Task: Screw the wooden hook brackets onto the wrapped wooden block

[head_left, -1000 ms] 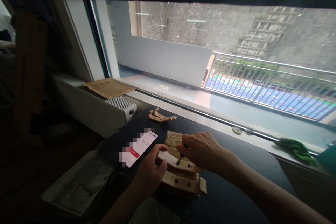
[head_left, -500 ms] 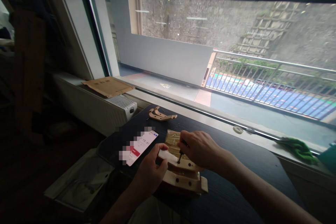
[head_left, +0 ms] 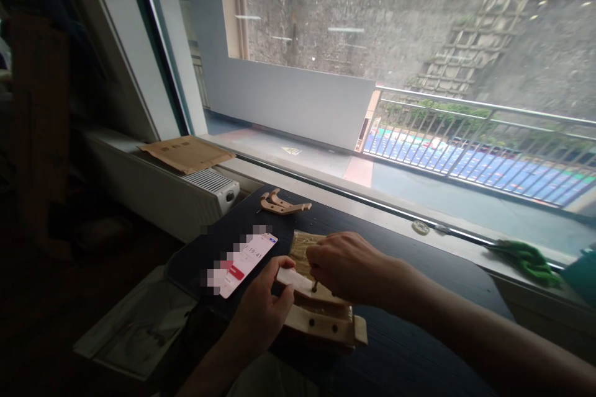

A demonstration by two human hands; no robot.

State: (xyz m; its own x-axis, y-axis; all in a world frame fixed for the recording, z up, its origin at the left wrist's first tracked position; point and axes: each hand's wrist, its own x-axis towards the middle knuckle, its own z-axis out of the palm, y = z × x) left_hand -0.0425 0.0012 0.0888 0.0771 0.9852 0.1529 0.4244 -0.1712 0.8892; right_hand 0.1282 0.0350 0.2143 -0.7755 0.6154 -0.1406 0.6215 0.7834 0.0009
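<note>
The dark table (head_left: 400, 353) was placed beside the windowsill, with the ribbed radiator (head_left: 153, 180) seen at its left. On the radiator, a brown envelope (head_left: 186, 154) was laid flat. Over the table, the right hand (head_left: 342, 263) was held in a closed grip, while the left hand (head_left: 265, 304) was narrowed to a pinch between thumb and fingers. Beneath and beyond them, a yellowish wrapped block (head_left: 300, 245) was partly covered. A green cloth (head_left: 526, 260) was left bunched on the sill, and a lit phone (head_left: 249, 257) was laid left of the block. The upper wooden bar (head_left: 298, 282) was rested across the block, its left end gripped by the left hand. Nearer the body, the lower wooden bar (head_left: 321, 327) was seen, marked by two dark holes. Behind the block, two curved wooden pieces (head_left: 279, 203) were laid together. The thin tool (head_left: 315, 286) was clasped in the right hand, its tip put to the upper wooden bar; its handle was hidden by the fingers.
</note>
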